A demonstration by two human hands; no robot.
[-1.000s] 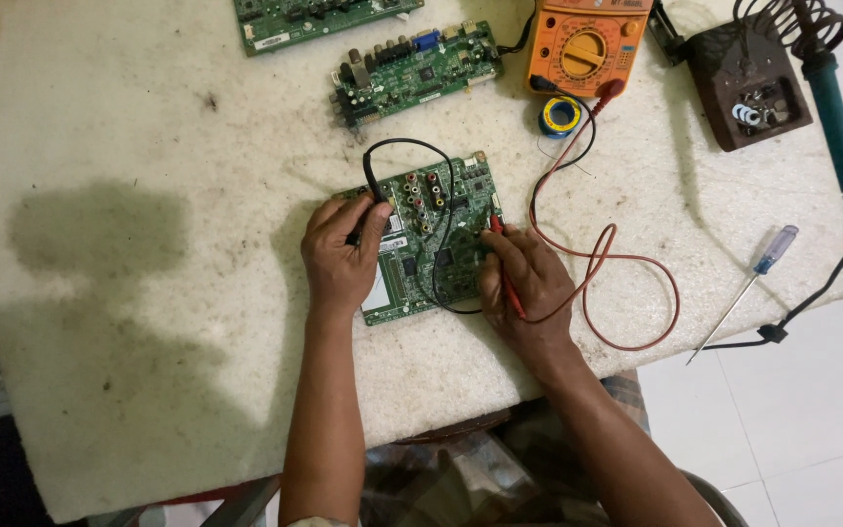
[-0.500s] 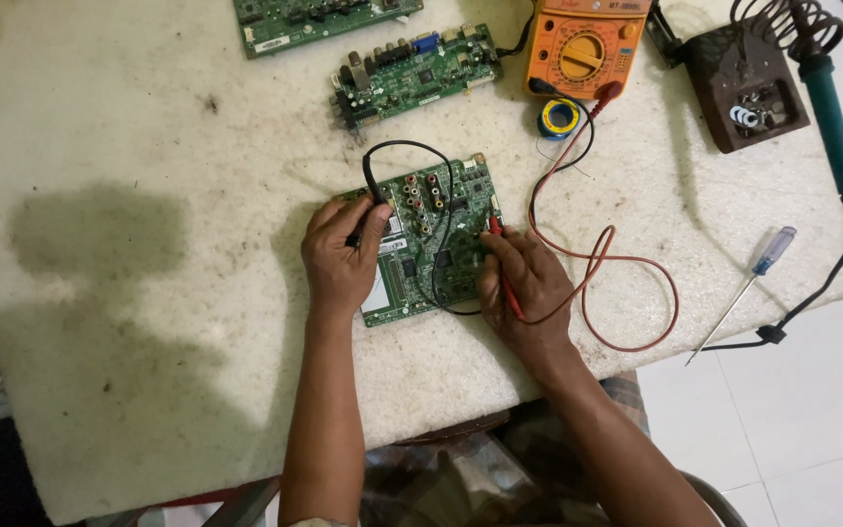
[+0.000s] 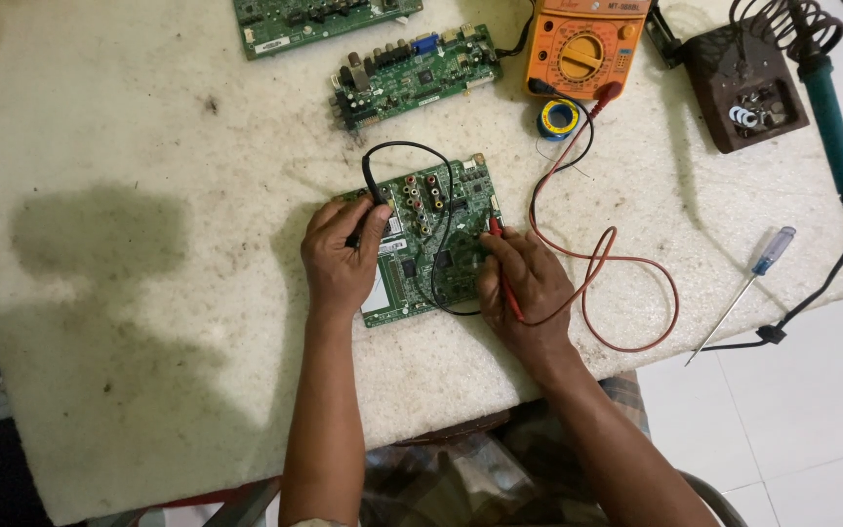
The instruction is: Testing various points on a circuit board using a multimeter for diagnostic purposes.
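From the head camera, your left hand (image 3: 341,262) is closed around the black probe (image 3: 368,200), pinching it against the left edge of the green circuit board (image 3: 431,239) that lies near the middle of the tabletop (image 3: 148,293), a little toward the front edge. Your right hand (image 3: 529,283) is closed on the red probe (image 3: 500,263), held like a pen, its tip down on the board's right side.

The black lead (image 3: 412,148) arches over the board's far edge, and the red lead (image 3: 626,293) loops loosely toward the right edge of the tabletop before running up to the orange multimeter (image 3: 585,44) at the far edge. 2 more boards (image 3: 412,73) lie along that far edge, left of the meter. A small solder spool (image 3: 558,119) sits just in front of the meter; the soldering iron (image 3: 831,117) and its stand (image 3: 745,83) are at the far right corner, and a screwdriver (image 3: 743,293) lies near the right edge.

To probe well, I would judge, keep both wrists resting on the board or the tabletop so the tips do not skate — a slip could bridge 2 neighbouring pins. Hold each probe steeply, press lightly, and leave the red loop slack so it does not tug your right hand. The meter's display is cut off at the top of the view, so tilt your head up to read it rather than moving your hands.
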